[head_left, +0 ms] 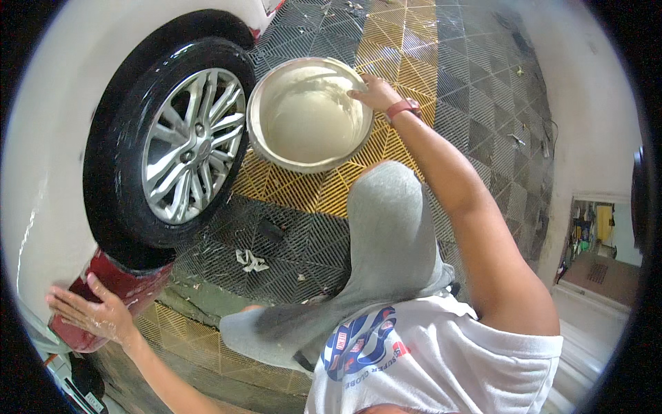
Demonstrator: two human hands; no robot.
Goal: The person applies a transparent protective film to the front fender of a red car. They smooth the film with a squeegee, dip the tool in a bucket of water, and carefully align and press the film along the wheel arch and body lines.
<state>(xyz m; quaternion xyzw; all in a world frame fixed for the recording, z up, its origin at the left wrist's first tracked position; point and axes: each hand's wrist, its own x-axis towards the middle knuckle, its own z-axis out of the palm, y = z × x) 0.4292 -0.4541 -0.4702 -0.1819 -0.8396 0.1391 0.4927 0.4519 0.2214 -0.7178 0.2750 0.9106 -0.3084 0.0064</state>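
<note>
My right hand (376, 94) grips the rim of a wide, pale bucket (310, 165), with fingertips over its edge. The bucket tilts so that its whitish inside shows, and it stands close to a car wheel (200, 148) with silver spokes and a black tyre. A red watch band (402, 108) is on my right wrist. At the lower left, my left hand (93, 310) lies with its fingers spread against the dark red lower panel (138, 293) of the car, behind the wheel. That hand holds nothing and looks wet.
The car's white body (48, 138) fills the left side. Black and yellow grid tiles (400, 41) cover the floor. A crumpled white scrap (252, 261) and a small dark block (271, 230) lie near my bent knee (386, 193). A pale wall (583, 103) stands at the right.
</note>
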